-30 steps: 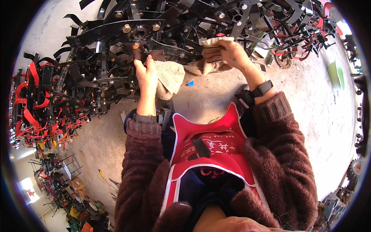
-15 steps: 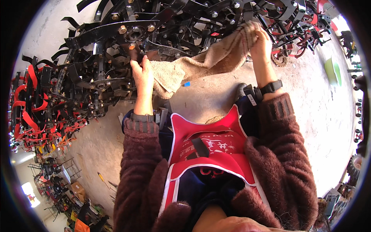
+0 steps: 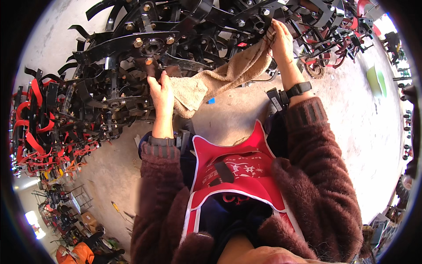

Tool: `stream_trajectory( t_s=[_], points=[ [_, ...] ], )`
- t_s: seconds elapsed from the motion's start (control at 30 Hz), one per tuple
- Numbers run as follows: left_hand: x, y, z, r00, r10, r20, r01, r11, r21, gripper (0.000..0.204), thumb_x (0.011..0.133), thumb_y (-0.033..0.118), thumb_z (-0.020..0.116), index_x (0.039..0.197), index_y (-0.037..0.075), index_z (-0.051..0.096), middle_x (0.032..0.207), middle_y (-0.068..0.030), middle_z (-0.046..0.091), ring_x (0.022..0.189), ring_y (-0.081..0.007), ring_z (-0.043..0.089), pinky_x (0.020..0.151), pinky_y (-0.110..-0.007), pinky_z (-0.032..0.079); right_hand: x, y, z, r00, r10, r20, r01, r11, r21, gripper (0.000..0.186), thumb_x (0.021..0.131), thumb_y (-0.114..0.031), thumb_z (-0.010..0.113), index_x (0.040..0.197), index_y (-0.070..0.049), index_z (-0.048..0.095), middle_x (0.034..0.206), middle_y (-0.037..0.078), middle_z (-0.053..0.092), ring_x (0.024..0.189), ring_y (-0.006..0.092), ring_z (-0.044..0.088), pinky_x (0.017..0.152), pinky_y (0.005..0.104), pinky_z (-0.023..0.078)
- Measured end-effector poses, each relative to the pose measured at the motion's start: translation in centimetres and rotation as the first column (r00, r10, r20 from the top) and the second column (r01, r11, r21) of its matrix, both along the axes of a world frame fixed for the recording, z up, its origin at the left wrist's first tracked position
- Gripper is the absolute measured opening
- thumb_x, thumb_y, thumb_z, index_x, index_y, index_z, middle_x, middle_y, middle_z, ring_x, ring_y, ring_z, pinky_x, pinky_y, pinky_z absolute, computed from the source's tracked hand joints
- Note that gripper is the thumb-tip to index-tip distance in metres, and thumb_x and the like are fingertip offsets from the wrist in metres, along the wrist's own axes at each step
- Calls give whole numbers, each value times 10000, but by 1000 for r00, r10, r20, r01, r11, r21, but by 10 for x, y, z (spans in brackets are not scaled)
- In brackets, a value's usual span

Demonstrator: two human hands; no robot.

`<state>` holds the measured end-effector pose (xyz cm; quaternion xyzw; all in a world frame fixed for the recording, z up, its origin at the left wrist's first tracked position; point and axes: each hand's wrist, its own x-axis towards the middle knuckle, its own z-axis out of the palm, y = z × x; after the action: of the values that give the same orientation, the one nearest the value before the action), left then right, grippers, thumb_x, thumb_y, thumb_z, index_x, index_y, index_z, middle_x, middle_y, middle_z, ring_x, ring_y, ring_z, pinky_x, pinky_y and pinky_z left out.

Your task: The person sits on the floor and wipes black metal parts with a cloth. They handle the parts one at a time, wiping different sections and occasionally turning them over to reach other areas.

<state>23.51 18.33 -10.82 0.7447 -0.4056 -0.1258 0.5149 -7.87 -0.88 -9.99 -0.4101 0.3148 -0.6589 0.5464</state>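
A beige-brown towel [image 3: 244,61] stretches between my two hands at the edge of a large stack of black bladed metal tiller parts [image 3: 105,50]. My left hand [image 3: 162,97] is closed on the towel's left end, thumb up, beside a bolted black blade. A folded corner of the towel hangs down next to it. Farther up and to the right, my right hand [image 3: 282,44] grips the other end, against the black metal parts; its fingertips are partly hidden by cloth and metal. Gold and silver bolts [image 3: 138,42] show on the blades.
More blades, some red [image 3: 33,143], are heaped at the left. A green basin [image 3: 376,82] stands on the concrete floor at the right. A yellow-handled tool [image 3: 115,206] lies on the floor at lower left, above an orange item [image 3: 82,253]. Machinery lines the far right.
My right hand has shifted left with its end of the towel, closer to my left hand. The left hand keeps its hold in nearly the same place beside the blades.
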Motion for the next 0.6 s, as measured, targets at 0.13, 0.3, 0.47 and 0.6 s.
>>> stream_trajectory(
  t_s=[0.13,0.3,0.47,0.6],
  points=[
    [-1,0,1,1000,-2,-28,2,1000,-3,505,954,325,566,1309,-8,431,1081,-203,640,953,-277,625,865,-383,473,-2,6,-23,1000,-8,-7,9,991,135,154,978,-179,576,919,-41,612,689,-50,506,537,51,439,478,201,370],
    [-1,1,2,999,2,-37,-1,1000,17,481,957,286,557,1337,16,437,1115,-176,632,956,-254,603,870,-362,463,-3,10,-47,994,112,2,-100,884,456,129,984,-159,548,925,-48,577,669,-28,474,530,84,452,495,259,456],
    [-1,-1,-1,1000,9,-19,-9,1000,-16,442,967,205,555,1364,39,452,1100,-101,622,892,-142,558,822,-292,451,-5,2,-36,979,162,120,-192,929,315,86,985,-161,528,981,-82,560,647,-32,422,507,87,409,473,259,427],
    [2,1,0,999,-6,-52,8,999,31,495,944,322,566,1314,19,440,1124,-224,627,1015,-329,600,882,-409,461,-3,-5,-24,986,134,100,-157,944,290,96,965,-119,508,1005,-82,587,663,-20,467,532,121,463,488,274,455]
  ],
)
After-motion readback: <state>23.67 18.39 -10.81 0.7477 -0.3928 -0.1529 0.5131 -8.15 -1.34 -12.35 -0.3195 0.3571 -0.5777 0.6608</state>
